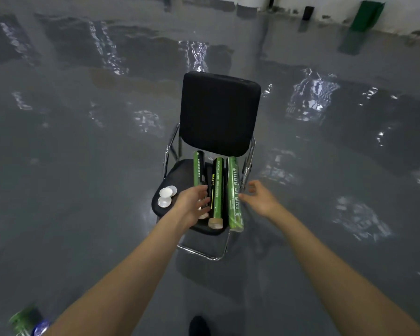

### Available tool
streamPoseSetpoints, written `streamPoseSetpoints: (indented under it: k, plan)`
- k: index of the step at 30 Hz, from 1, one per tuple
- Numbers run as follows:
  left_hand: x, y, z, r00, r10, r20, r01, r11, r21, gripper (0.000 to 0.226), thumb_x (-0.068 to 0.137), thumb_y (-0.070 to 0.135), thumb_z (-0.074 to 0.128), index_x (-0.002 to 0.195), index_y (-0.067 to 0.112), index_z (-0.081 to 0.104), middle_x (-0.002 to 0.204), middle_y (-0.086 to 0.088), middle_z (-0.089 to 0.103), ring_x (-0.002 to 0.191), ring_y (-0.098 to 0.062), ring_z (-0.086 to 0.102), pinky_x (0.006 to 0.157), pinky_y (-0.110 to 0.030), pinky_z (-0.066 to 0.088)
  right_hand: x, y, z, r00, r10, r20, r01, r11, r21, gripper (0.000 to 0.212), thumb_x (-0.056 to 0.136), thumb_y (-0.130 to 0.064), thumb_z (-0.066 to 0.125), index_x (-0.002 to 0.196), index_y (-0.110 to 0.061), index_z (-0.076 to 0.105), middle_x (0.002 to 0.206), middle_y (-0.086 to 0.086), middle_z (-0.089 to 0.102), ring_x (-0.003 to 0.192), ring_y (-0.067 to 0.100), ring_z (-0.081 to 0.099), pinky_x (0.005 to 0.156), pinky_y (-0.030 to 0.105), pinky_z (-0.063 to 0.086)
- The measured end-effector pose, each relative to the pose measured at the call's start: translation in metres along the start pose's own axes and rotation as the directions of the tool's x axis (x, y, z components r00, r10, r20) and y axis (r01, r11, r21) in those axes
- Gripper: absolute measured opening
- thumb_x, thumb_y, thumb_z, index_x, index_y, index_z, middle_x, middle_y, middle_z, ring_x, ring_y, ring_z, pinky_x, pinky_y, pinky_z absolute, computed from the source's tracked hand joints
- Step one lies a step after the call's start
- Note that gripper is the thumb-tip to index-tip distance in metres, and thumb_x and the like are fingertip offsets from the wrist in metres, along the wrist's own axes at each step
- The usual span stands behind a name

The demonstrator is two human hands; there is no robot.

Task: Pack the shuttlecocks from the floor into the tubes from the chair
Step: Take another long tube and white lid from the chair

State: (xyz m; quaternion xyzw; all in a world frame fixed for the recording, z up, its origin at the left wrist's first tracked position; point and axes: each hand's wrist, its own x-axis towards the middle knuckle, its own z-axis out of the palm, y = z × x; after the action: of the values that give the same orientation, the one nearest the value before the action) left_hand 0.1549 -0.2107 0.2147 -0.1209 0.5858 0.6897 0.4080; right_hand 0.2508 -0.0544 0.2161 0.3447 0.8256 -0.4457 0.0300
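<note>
Three green shuttlecock tubes lie side by side on the black chair seat [180, 169]: a left tube [198, 169], a middle tube [217, 190] and a bright green right tube [234, 192]. My left hand [193, 203] reaches over the near end of the left tube, fingers spread and slightly bent, touching it without a plain grip. My right hand [261, 196] hovers open just right of the right tube, fingers near its side. Two white lids [166, 196] rest on the seat's left corner. No shuttlecocks are in view.
The chair has a black backrest [220, 112] and a chrome frame [204, 253] on a glossy grey floor. A green and blue object [27, 321] lies blurred at the bottom left. A dark shoe tip [199, 326] shows at the bottom edge.
</note>
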Motion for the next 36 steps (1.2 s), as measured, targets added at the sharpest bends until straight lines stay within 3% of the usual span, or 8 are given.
streamPoseSetpoints:
  k: [7, 10, 12, 20, 27, 30, 32, 36]
  plan:
    - [0.125, 0.008, 0.001, 0.995, -0.084, -0.062, 0.09, 0.991, 0.097, 0.02, 0.095, 0.007, 0.047, 0.078, 0.012, 0.055, 0.079, -0.001, 0.057, 0.075, -0.014, 0.054, 0.071, -0.031, 0.045, 0.136, 0.026, 0.047, 0.985, 0.168, 0.039, -0.168, 0.986, -0.016, 0.064, 0.089, -0.024, 0.062, 0.141, -0.006, 0.031, 0.141, 0.015, 0.044, 0.124, 0.031, 0.048, 0.102, 0.037, 0.042]
    - [0.179, -0.002, -0.002, 0.991, -0.121, -0.064, 0.13, 0.979, 0.158, 0.01, 0.095, 0.01, 0.048, 0.095, 0.009, 0.059, 0.088, -0.001, 0.058, 0.086, -0.016, 0.055, 0.072, -0.031, 0.044, 0.186, 0.051, 0.073, 0.968, 0.245, 0.059, -0.241, 0.968, -0.067, 0.075, 0.086, -0.027, 0.064, 0.145, -0.007, 0.023, 0.146, 0.016, 0.036, 0.13, 0.032, 0.042, 0.106, 0.04, 0.039]
    - [0.213, -0.016, -0.004, 0.988, -0.144, -0.055, 0.152, 0.972, 0.178, 0.023, 0.095, 0.013, 0.05, 0.117, 0.008, 0.056, 0.099, -0.002, 0.06, 0.103, -0.02, 0.055, 0.082, -0.033, 0.044, 0.213, 0.068, 0.088, 0.957, 0.286, 0.053, -0.281, 0.956, -0.087, 0.08, 0.087, -0.027, 0.065, 0.148, -0.008, 0.016, 0.151, 0.016, 0.027, 0.136, 0.033, 0.033, 0.11, 0.043, 0.034]
    - [0.309, -0.08, 0.012, 0.983, -0.177, -0.05, 0.183, 0.963, 0.197, 0.035, 0.097, 0.015, 0.049, 0.132, 0.015, 0.05, 0.136, -0.003, 0.051, 0.128, -0.018, 0.045, 0.101, -0.033, 0.038, 0.295, 0.145, 0.121, 0.901, 0.432, 0.035, -0.429, 0.9, -0.081, 0.082, 0.083, -0.023, 0.07, 0.144, -0.006, 0.018, 0.147, 0.018, 0.03, 0.136, 0.035, 0.03, 0.109, 0.041, 0.033]
    - [0.333, -0.107, 0.015, 0.977, -0.195, -0.092, 0.209, 0.961, 0.181, 0.041, 0.099, 0.016, 0.047, 0.139, 0.01, 0.042, 0.14, -0.006, 0.048, 0.128, -0.019, 0.044, 0.102, -0.031, 0.037, 0.308, 0.186, 0.147, 0.845, 0.526, 0.095, -0.524, 0.85, -0.048, 0.092, 0.067, -0.027, 0.083, 0.137, -0.002, 0.03, 0.137, 0.018, 0.044, 0.124, 0.036, 0.047, 0.103, 0.043, 0.043]
    - [0.329, -0.11, 0.016, 0.973, -0.208, -0.105, 0.222, 0.964, 0.148, 0.04, 0.099, 0.016, 0.048, 0.137, 0.008, 0.043, 0.132, -0.006, 0.052, 0.121, -0.018, 0.047, 0.093, -0.03, 0.038, 0.319, 0.22, 0.152, 0.852, 0.511, 0.115, -0.518, 0.854, 0.046, 0.099, 0.036, -0.046, 0.076, 0.122, -0.005, 0.048, 0.12, 0.015, 0.058, 0.106, 0.031, 0.06, 0.091, 0.042, 0.053]
    - [0.324, -0.106, 0.019, 0.973, -0.206, -0.101, 0.218, 0.966, 0.139, 0.039, 0.099, 0.016, 0.048, 0.136, 0.007, 0.043, 0.123, -0.003, 0.055, 0.112, -0.016, 0.049, 0.088, -0.029, 0.04, 0.314, 0.213, 0.138, 0.854, 0.504, 0.132, -0.52, 0.829, 0.204, 0.089, 0.036, -0.049, 0.069, 0.114, -0.009, 0.057, 0.109, 0.012, 0.065, 0.093, 0.027, 0.066, 0.081, 0.039, 0.057]
    - [0.306, -0.092, 0.028, 0.974, -0.207, -0.093, 0.216, 0.972, 0.091, 0.036, 0.098, 0.017, 0.049, 0.133, 0.008, 0.046, 0.128, -0.006, 0.053, 0.113, -0.018, 0.048, 0.091, -0.033, 0.039, 0.284, 0.149, 0.09, 0.818, 0.452, 0.355, -0.575, 0.652, 0.495, 0.034, 0.076, -0.032, 0.065, 0.1, -0.007, 0.064, 0.082, 0.009, 0.069, 0.069, 0.024, 0.066, 0.065, 0.031, 0.055]
